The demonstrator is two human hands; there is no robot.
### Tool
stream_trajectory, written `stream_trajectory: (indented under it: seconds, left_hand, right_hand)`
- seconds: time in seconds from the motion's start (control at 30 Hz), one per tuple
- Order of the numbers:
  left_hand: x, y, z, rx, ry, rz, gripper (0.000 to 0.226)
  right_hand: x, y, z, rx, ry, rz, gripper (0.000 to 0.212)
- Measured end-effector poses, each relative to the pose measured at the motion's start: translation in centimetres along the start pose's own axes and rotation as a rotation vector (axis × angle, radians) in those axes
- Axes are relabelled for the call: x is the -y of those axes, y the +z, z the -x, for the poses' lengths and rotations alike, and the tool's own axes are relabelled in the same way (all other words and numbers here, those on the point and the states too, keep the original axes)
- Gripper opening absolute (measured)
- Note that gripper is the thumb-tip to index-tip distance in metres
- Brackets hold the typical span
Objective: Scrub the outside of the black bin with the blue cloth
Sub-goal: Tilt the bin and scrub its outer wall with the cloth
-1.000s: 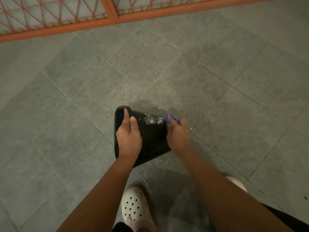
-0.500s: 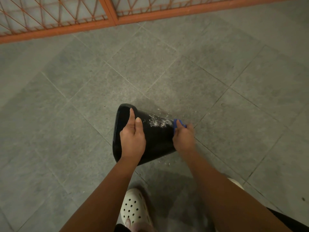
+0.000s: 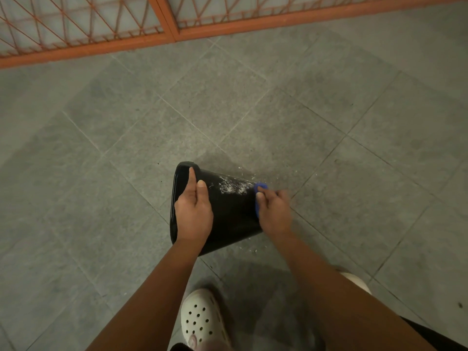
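Grey tiled floor (image 3: 101, 198) fills the view, bounded at the far edge by an orange grille (image 3: 76, 26) with a solid bottom rail. The bin (image 3: 233, 219) lies tipped on its side at centre, well apart from the grille, wide mouth to the left and narrow base to the right. Two forearms reach down to it from the near edge. Below them, a white clog (image 3: 200, 317) stands just short of the bin, and the toe of a second shoe (image 3: 357, 282) shows beyond the right forearm; neither touches the bin. The left hand (image 3: 193, 214) rests on the upper wall near the mouth, with one finger and the thumb laid straight toward the rim and the remaining fingers hidden. The right hand (image 3: 274, 214), blurred, sits at the base end with its fingers curled, clamping the cloth (image 3: 260, 186). The cloth shows only as a blue edge between that hand and the bin, pressed against the wall at the base. White residue (image 3: 231, 186) streaks the upper wall between the hands, just left of the cloth. Pale specks (image 3: 253, 252) dot the floor beside the bin.
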State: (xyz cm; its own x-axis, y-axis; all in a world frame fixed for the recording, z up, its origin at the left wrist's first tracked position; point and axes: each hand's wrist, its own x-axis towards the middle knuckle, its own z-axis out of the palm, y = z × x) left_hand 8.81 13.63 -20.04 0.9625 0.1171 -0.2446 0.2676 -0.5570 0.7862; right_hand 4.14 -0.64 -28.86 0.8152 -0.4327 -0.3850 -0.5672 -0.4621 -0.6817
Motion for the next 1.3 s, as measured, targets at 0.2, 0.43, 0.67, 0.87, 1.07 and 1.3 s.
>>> stream_trajectory:
  seconds: [0.2, 0.43, 0.67, 0.87, 1.07, 1.3]
  left_hand:
    - [0.4, 0.2, 0.1, -0.056, -0.046, 0.026, 0.044]
    - [0.4, -0.1, 0.0, -0.002, 0.043, -0.019, 0.044]
    - [0.1, 0.1, 0.1, -0.031, 0.007, -0.019, 0.045]
    - [0.4, -0.2, 0.1, -0.008, 0.029, -0.042, 0.045]
    - [-0.1, -0.1, 0.0, -0.002, 0.056, -0.049, 0.044]
    - [0.2, -0.3, 0.1, -0.008, 0.066, -0.058, 0.044]
  right_hand:
    - [0.2, 0.3, -1.7, -0.034, 0.056, -0.005, 0.024]
    - [0.6, 0.2, 1.5, -0.069, -0.123, 0.044, 0.022]
    - [0.5, 0.3, -0.6, -0.022, 0.005, 0.183, 0.038]
    - [0.7, -0.3, 0.5, -0.060, -0.288, -0.013, 0.028]
    - [-0.7, -0.3, -0.7, -0.005, -0.030, 0.191, 0.038]
    - [0.3, -0.1, 0.0, -0.038, -0.291, 0.046, 0.030]
